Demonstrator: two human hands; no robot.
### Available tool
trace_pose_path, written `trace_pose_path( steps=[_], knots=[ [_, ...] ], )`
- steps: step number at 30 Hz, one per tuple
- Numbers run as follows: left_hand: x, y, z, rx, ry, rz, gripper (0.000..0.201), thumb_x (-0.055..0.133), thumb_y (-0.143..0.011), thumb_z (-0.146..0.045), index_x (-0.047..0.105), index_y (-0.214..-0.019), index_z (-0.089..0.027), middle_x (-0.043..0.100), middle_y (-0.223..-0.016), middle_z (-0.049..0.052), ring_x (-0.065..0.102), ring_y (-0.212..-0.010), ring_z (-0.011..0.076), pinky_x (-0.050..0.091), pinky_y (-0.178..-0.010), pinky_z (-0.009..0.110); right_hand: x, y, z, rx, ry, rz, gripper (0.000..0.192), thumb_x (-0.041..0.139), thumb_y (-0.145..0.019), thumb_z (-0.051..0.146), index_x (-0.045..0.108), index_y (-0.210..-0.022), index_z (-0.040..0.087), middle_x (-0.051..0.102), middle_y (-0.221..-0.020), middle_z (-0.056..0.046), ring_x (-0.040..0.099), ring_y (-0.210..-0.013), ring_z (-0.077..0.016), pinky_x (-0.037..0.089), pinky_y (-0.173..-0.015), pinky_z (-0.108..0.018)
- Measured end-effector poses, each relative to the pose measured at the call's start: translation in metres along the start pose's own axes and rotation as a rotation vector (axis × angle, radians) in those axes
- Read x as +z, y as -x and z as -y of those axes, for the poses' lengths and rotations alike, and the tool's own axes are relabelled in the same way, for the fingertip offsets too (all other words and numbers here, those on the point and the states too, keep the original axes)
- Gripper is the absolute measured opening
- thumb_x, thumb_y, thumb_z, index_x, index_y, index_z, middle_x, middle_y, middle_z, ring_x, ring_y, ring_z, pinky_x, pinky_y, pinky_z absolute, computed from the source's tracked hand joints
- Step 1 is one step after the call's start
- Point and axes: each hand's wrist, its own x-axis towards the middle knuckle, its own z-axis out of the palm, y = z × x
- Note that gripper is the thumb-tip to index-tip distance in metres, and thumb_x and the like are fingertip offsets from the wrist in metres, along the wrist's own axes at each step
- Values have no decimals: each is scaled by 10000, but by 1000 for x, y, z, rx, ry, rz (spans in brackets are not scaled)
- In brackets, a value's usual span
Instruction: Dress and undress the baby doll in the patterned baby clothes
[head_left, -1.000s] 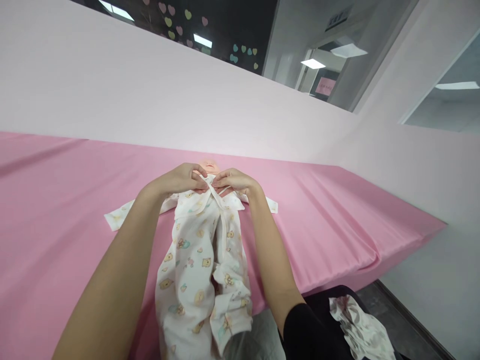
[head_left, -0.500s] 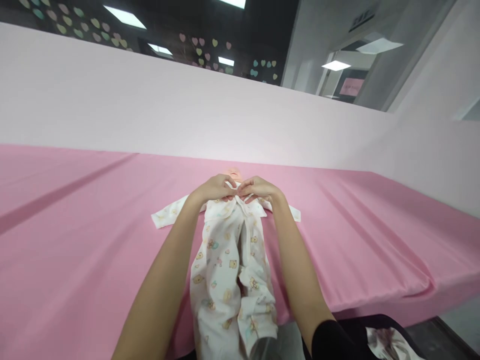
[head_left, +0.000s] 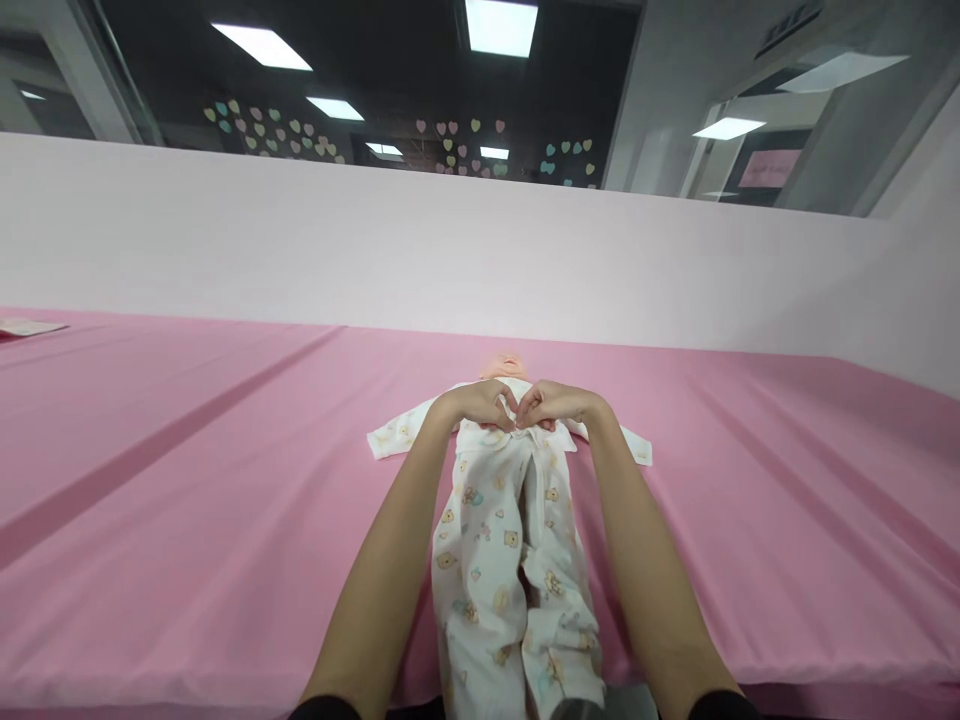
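Have babygrow lying on pink worktop, mid-view, collar toward wall, legs down to nr edge. Shows white cloth w/ small bear prints & long open slit down front. Spreads both sleeves out to sides; looks bunched & turned up nr end of R leg.

Pinch upper front, just below collar, w/ L hand & R hand: both narrow, fingers bent, tips meeting or v. nearly so on the cloth. Can't tell exactly which bit of cloth sits btwn tips, too small.

Find doll at collar, mostly hidden, far side of hands. Reach in w/ bare forearms, one along each side of babygrow, black cuffs at bottom of view.

See soft creases in pink cover, plus flat pale item at far L; can't tell what. Beyond, note white wall, then dark window w/ rows of pastel hearts, ceiling-light reflections & pink sign up R.
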Motion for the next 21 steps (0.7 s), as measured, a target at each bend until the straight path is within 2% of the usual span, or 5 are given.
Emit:
trace_pose_path(
  steps=[4, 9, 15, 18, 21],
  knots=[
    [0, 3, -2, -32, -22, 13, 370, 689, -555, -254, 505, -866, -171, 655, -672, 11, 572, -574, 118, 433, -538, 217, -1, 0, -1, -33, 54, 48, 130, 645, -640, 235, 665, -707, 126, 417, -412, 75, 311, -386, -28, 257, -386, -172],
    [2, 12, -14, -191, -74, 6, 369, 723, -524, -294, 498, -790, -175, 676, -694, 49, 644, -696, 185, 507, -597, 253, -3, 13, 12, 141, 187, -126, 246, 687, -620, 327, 553, -531, 141, 457, -446, 41, 423, -434, -56, 383, -426, -188],
    [22, 11, -41, -294, -561, -141, 268, 708, -510, -198, 539, -716, -173, 664, -664, 52, 643, -656, 236, 469, -567, 286, 8, 20, 35, 265, 323, -108, 283, 752, -571, 347, 562, -562, 137, 558, -521, -3, 537, -483, -107, 489, -470, -237],
    [22, 10, -38, -255, -591, -150, 301, 608, -527, -100, 546, -813, -175, 669, -712, 51, 642, -657, 228, 446, -532, 267, 13, 15, 35, 293, 344, -60, 185, 725, -603, 228, 572, -593, 123, 582, -515, -14, 578, -502, -126, 516, -504, -251],
    [10, 16, -29, -134, -438, -108, 401, 574, -545, -97, 506, -927, -200, 676, -819, 31, 642, -668, 193, 432, -489, 229, 13, 16, 35, 255, 314, -47, 109, 679, -632, 149, 574, -621, 121, 595, -518, -14, 603, -520, -135, 523, -528, -252]
  ],
)
